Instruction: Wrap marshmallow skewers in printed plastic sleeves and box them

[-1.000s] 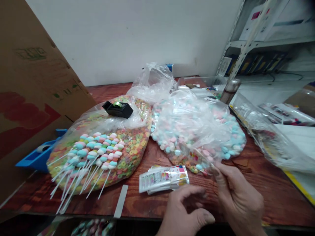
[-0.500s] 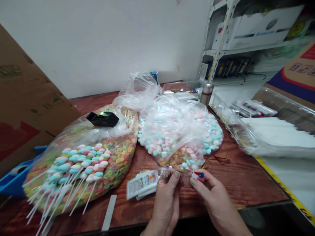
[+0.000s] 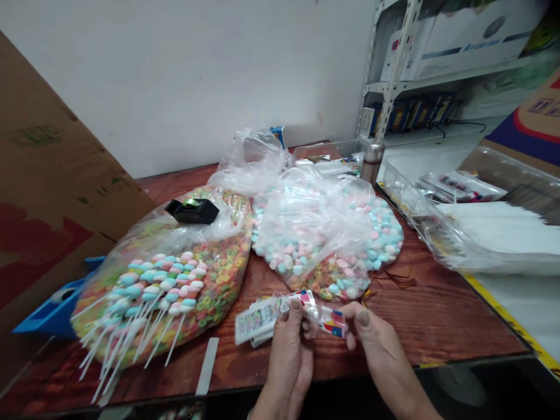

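Observation:
My left hand (image 3: 289, 361) and my right hand (image 3: 378, 344) pinch a small clear wrapper with a colourful printed label (image 3: 332, 322) between them, just above the wooden tabletop (image 3: 437, 326). A stack of printed plastic packets (image 3: 258, 321) lies partly behind my left hand. Beyond my hands sits a large clear bag of pastel marshmallows (image 3: 332, 233) with coloured cereal rings at its near end. To the left lies a bag of coloured cereal rings (image 3: 214, 274), with marshmallow skewers on white sticks (image 3: 153, 291) on top.
A black tape dispenser (image 3: 192, 210) rests on the cereal bag. A blue plastic tray (image 3: 55, 309) and a cardboard sheet (image 3: 52, 175) stand at left. A steel flask (image 3: 373, 163), clear plastic box (image 3: 464, 204) and metal shelving (image 3: 394, 76) stand behind and right.
A second ago only my right hand held the wrapper, near the marshmallow bag, with my left hand apart. Now both hands pinch it. The view has swung, shifting the table's contents left.

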A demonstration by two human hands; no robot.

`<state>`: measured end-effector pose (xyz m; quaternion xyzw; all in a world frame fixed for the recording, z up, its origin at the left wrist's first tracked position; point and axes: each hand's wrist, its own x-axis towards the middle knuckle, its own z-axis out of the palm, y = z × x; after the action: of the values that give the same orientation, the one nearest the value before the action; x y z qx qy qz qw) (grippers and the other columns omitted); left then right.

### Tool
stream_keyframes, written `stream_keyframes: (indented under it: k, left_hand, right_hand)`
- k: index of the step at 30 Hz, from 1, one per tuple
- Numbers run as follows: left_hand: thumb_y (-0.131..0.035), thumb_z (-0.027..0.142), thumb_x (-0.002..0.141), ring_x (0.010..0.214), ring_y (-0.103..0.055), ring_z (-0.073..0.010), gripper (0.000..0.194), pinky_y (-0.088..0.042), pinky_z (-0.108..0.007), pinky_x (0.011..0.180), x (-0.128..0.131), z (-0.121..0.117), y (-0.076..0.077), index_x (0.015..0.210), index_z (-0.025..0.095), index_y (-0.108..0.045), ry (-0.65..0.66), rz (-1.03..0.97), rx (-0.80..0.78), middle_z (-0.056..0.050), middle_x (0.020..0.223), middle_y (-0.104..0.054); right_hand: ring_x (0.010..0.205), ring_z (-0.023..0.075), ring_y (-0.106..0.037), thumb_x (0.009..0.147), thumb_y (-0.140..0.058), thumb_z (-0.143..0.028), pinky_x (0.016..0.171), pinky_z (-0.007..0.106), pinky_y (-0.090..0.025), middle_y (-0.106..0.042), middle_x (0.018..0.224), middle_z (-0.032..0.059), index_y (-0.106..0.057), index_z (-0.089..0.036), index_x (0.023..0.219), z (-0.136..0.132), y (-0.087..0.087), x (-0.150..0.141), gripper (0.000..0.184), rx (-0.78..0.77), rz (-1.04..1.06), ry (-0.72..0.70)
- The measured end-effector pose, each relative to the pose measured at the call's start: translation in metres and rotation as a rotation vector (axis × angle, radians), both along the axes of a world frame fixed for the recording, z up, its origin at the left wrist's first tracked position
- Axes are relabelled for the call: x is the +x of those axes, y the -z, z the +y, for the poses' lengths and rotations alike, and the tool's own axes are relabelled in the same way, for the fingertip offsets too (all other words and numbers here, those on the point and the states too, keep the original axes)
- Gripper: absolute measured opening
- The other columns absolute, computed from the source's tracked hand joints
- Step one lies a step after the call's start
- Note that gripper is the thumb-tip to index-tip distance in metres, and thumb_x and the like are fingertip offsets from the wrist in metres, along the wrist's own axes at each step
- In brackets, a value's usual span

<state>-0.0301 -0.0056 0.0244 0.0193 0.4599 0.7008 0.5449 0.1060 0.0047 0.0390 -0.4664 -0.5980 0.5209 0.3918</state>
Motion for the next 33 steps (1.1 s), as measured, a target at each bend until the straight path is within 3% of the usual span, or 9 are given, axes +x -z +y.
stream_keyframes:
  k: [2,4,7,9,18,25,30,33]
  left_hand:
    - [-0.09,0.039,0.049,0.042,-0.037,-0.0036,0.046,-0.032,-0.016,0.041,-0.005,0.001,0.0,0.062,0.015,-0.053,-0.07,-0.052,0.01,0.008,0.048,-0.047]
    - [-0.09,0.038,0.049,0.042,-0.038,-0.0036,0.046,-0.033,-0.016,0.041,-0.008,0.0,-0.002,0.063,0.015,-0.053,-0.108,-0.07,0.025,0.007,0.048,-0.048]
    - [-0.091,0.036,0.048,0.043,-0.04,-0.0043,0.046,-0.034,-0.016,0.041,-0.009,-0.001,-0.007,0.061,0.015,-0.053,-0.145,-0.063,0.044,0.007,0.047,-0.049]
    - [-0.091,0.035,0.049,0.044,-0.041,-0.0046,0.045,-0.035,-0.016,0.042,-0.008,-0.002,-0.009,0.061,0.015,-0.053,-0.155,-0.055,0.063,0.006,0.049,-0.051]
    - [-0.085,0.042,0.058,0.046,-0.042,-0.0065,0.042,-0.037,-0.019,0.045,-0.01,-0.008,0.0,0.059,0.015,-0.052,-0.078,0.043,0.152,0.005,0.05,-0.051]
    - [-0.087,0.041,0.054,0.048,-0.042,-0.0071,0.041,-0.038,-0.02,0.048,-0.009,-0.008,0.007,0.063,0.016,-0.055,-0.14,0.141,0.115,0.007,0.052,-0.05]
    - [-0.085,0.035,0.06,0.058,-0.051,-0.0095,0.033,-0.041,-0.021,0.055,-0.006,-0.011,0.01,0.07,0.016,-0.06,-0.098,0.247,0.093,0.004,0.063,-0.058]
    - [-0.081,0.034,0.067,0.055,-0.048,-0.0071,0.029,-0.039,-0.02,0.054,-0.005,-0.011,0.004,0.081,0.015,-0.065,0.045,0.214,0.078,0.003,0.066,-0.059]
  right_hand:
    - [0.09,0.0218,-0.059,0.097,-0.037,-0.05,0.082,0.03,-0.043,-0.064,0.095,0.0037,-0.06,-0.023,0.104,-0.001,-0.002,0.002,0.037,0.101,0.012,0.065]
    - [0.107,0.023,-0.055,0.096,-0.044,-0.044,0.092,0.031,-0.04,-0.06,0.113,0.0045,-0.057,-0.026,0.116,-0.003,-0.004,0.003,0.03,0.263,0.008,0.122]
    - [0.11,0.0223,-0.052,0.096,-0.046,-0.035,0.095,0.032,-0.039,-0.055,0.114,0.0047,-0.057,-0.026,0.114,-0.007,-0.003,0.0,0.023,0.514,-0.016,0.084]
    - [0.111,0.0225,-0.05,0.096,-0.047,-0.03,0.096,0.033,-0.038,-0.052,0.114,0.0056,-0.057,-0.025,0.115,-0.009,-0.002,-0.003,0.022,0.587,-0.04,0.057]
    - [0.108,0.0205,-0.051,0.093,-0.05,-0.022,0.096,0.033,-0.038,-0.055,0.109,0.0045,-0.053,-0.023,0.113,-0.008,-0.002,-0.011,0.02,0.519,-0.064,0.084]
    - [0.113,0.0189,-0.049,0.092,-0.053,-0.021,0.099,0.029,-0.037,-0.054,0.115,0.0048,-0.055,-0.023,0.113,-0.007,0.005,-0.013,0.021,0.57,-0.137,0.1]
    - [0.113,0.0166,-0.052,0.095,-0.051,-0.023,0.096,0.026,-0.041,-0.055,0.119,0.0023,-0.06,-0.027,0.106,-0.005,0.007,-0.016,0.015,0.375,-0.019,-0.017]
    - [0.112,0.0172,-0.054,0.098,-0.047,-0.025,0.095,0.026,-0.041,-0.058,0.117,0.0024,-0.064,-0.027,0.106,-0.004,0.008,-0.017,0.019,0.255,0.042,-0.067]
